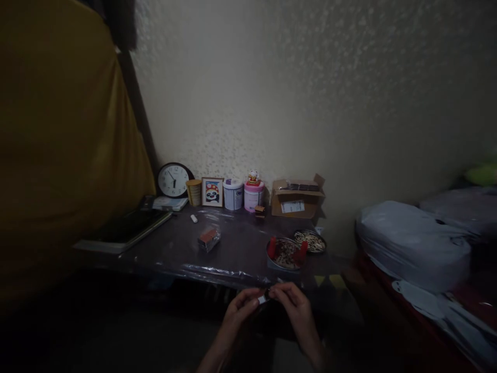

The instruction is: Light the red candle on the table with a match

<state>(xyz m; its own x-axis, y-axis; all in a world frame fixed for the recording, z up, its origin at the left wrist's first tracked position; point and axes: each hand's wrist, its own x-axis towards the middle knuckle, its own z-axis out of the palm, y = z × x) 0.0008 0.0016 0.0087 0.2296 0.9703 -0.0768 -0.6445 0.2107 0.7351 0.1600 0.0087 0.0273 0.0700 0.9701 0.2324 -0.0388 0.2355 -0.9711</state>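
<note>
In front of the table's near edge, my left hand (239, 310) and my right hand (295, 304) come together around a small white-and-dark object (263, 299). My left thumb and fingers pinch its white end. The fingers of my right hand are closed at the dark end and hide part of it. In the dim light I cannot make out what kind of thing it is. Just beyond my hands, a round tin (285, 264) with red cone-shaped pieces sits on the dark table (171, 259).
A plastic-wrapped reddish block (209, 238) and a small white item (194, 218) lie on the table. Along the wall stand a clock (174, 180), a framed panda picture (212, 192), two tubs (233, 197) and a cardboard box (297, 202). White bags (411, 243) are at right.
</note>
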